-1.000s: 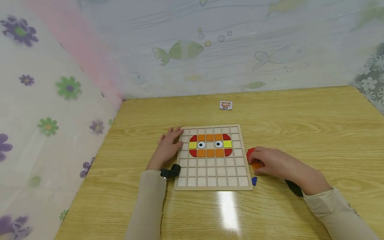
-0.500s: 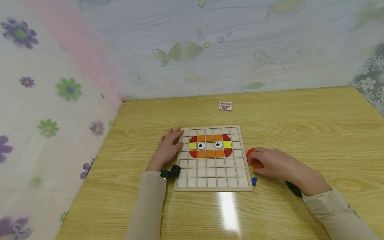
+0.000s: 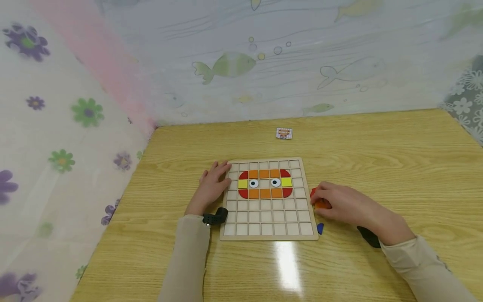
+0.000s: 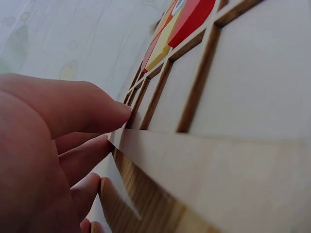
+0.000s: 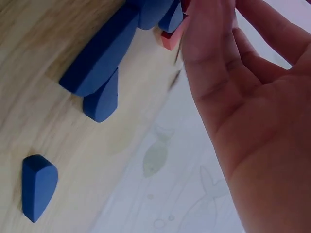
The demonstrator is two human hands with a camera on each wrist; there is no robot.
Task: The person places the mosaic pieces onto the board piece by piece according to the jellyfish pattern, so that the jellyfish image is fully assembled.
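The wooden grid board (image 3: 260, 238) carries a face-like pattern of red, orange and yellow pieces with two round eye pieces (image 3: 253, 183). My left hand (image 3: 212, 187) lies along its left edge; in the left wrist view the thumb (image 4: 104, 114) touches the frame and the fingers reach down its outer side. Right of the board, my right hand (image 3: 345, 204) bends over a small cluster of loose pieces. An orange piece (image 3: 322, 204) shows between thumb and fingers, with a red piece (image 3: 312, 192) beside it. Its fingertips are out of sight, so any grip is hidden.
A blue piece (image 3: 320, 228) lies by the board's lower right corner. Several more blue pieces (image 5: 99, 53) show near the right hand in its wrist view, with a light red block (image 5: 169, 40). A small pattern card (image 3: 284, 133) lies behind the board; patterned walls border the table.
My right hand has shifted slightly up at the loose pieces, and the orange piece appears a little higher. My left hand and the board pattern stay as they were.
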